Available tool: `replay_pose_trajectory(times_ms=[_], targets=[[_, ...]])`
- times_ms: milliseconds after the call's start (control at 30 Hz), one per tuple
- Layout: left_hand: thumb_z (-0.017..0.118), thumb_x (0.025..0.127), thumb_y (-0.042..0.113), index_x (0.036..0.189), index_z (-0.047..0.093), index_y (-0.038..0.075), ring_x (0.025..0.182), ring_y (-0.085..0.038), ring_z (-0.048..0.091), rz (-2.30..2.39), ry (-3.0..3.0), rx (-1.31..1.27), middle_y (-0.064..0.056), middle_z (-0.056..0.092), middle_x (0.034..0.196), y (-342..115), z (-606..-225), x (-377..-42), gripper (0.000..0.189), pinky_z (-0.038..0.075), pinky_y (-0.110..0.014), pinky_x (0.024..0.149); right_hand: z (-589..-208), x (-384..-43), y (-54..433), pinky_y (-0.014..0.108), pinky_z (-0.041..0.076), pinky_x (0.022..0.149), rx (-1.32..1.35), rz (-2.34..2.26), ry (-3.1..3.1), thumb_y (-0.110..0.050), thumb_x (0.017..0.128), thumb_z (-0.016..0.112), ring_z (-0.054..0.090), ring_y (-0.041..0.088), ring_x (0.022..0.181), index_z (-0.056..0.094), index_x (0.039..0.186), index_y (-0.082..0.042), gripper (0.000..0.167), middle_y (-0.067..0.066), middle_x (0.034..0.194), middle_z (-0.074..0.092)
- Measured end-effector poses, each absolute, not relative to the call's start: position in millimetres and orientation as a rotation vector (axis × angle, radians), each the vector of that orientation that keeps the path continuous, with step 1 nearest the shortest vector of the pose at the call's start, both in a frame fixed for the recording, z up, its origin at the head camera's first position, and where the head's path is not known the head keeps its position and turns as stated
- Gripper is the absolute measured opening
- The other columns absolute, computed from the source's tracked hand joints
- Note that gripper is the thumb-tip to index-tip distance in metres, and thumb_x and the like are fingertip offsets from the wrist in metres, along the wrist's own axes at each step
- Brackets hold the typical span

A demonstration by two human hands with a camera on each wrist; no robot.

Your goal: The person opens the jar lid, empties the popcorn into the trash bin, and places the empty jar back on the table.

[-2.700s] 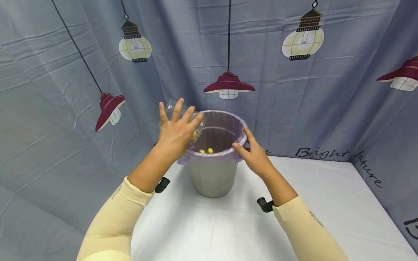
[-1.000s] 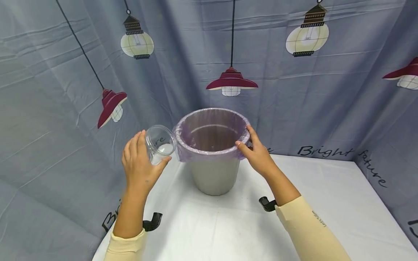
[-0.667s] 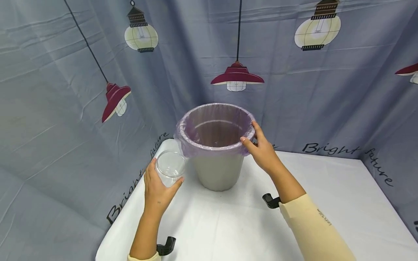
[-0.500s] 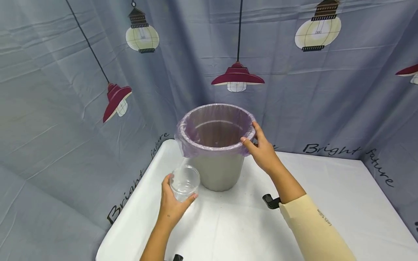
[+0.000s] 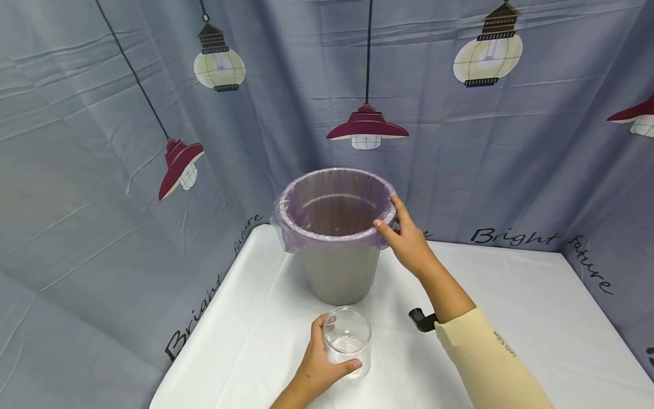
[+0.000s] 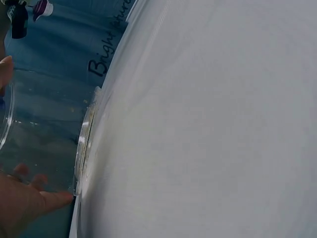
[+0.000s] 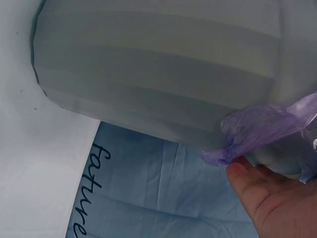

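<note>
My left hand [image 5: 321, 366] grips a clear round jar [image 5: 349, 335], thumb in front and fingers around its left side. The jar stands upright in front of the bin, its mouth upward and nothing visible inside. Seen from the left wrist, the jar's base [image 6: 86, 144] is at or very close to the white tabletop. A grey trash can [image 5: 337, 277] stands behind it, lined with a thin purple bag [image 5: 304, 238] folded over the rim. My right hand [image 5: 409, 245] holds the can's right rim through the bag, thumb outside. The bottom of the can is hidden.
A white cloth covers the table [image 5: 460, 341], whose left edge runs close to the left hand's side. Behind and to the left hangs a grey-blue curtain [image 5: 286, 113] printed with lamps. A black wrist mount [image 5: 423, 320] sticks out from the right forearm.
Earlier the left hand tipped the jar over the can, with yellow pieces at its mouth and inside the can. The jar has since turned upright and moved down and right. The right hand stayed at the rim.
</note>
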State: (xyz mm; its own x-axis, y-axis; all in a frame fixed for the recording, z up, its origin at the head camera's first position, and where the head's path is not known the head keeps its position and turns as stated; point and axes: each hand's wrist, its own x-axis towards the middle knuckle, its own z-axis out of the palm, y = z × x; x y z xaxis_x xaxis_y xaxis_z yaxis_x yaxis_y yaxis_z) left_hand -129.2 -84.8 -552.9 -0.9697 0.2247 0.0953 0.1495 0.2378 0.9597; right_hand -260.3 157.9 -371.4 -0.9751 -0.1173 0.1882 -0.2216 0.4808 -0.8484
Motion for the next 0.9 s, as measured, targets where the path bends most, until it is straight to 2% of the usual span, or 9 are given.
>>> replay_pose_trajectory(times_ms=[233,367,567,767,900], targets=[[0.093,0.069,0.03,0.147,0.021,0.024,0.13,-0.034,0.047,1.855,2.365,0.477,-0.015,0.041,0.147,-73,-556,-130,0.106,0.042,-0.052,0.105,-373,-260,157,0.061,0.039,0.107,0.291,1.507,-2.619,-0.068,0.093,0.049,0.036,0.044,0.141,-0.002,0.158,-0.045,0.085,0.013,0.163,0.024],[0.095,0.067,0.03,0.147,0.021,0.022,0.131,-0.032,0.046,1.829,2.321,0.536,-0.011,0.041,0.148,-63,-557,-130,0.109,0.039,-0.045,0.11,-373,-260,158,0.062,0.038,0.107,0.289,1.506,-2.613,-0.068,0.094,0.049,0.035,0.045,0.142,-0.002,0.157,-0.046,0.084,0.012,0.164,0.024],[0.094,0.067,0.032,0.146,0.021,0.03,0.133,-0.026,0.044,1.748,2.275,0.582,-0.004,0.041,0.147,-46,-558,-132,0.108,0.037,-0.041,0.112,-371,-259,157,0.061,0.037,0.108,0.293,1.513,-2.602,-0.067,0.094,0.049,0.032,0.042,0.144,-0.002,0.157,-0.046,0.084,0.012,0.163,0.025],[0.093,0.068,0.037,0.147,0.019,0.028,0.134,-0.022,0.044,1.69,2.252,0.681,-0.005,0.041,0.147,-30,-560,-129,0.109,0.036,-0.036,0.113,-371,-259,157,0.061,0.037,0.108,0.293,1.526,-2.598,-0.066,0.094,0.05,0.032,0.041,0.144,-0.002,0.157,-0.046,0.084,0.012,0.163,0.026],[0.093,0.067,0.039,0.146,0.019,0.032,0.133,-0.019,0.044,1.663,2.251,0.717,-0.002,0.042,0.146,-22,-562,-127,0.109,0.036,-0.033,0.112,-372,-257,156,0.061,0.037,0.108,0.288,1.538,-2.602,-0.066,0.094,0.05,0.032,0.043,0.144,-0.002,0.157,-0.047,0.084,0.013,0.163,0.023]])
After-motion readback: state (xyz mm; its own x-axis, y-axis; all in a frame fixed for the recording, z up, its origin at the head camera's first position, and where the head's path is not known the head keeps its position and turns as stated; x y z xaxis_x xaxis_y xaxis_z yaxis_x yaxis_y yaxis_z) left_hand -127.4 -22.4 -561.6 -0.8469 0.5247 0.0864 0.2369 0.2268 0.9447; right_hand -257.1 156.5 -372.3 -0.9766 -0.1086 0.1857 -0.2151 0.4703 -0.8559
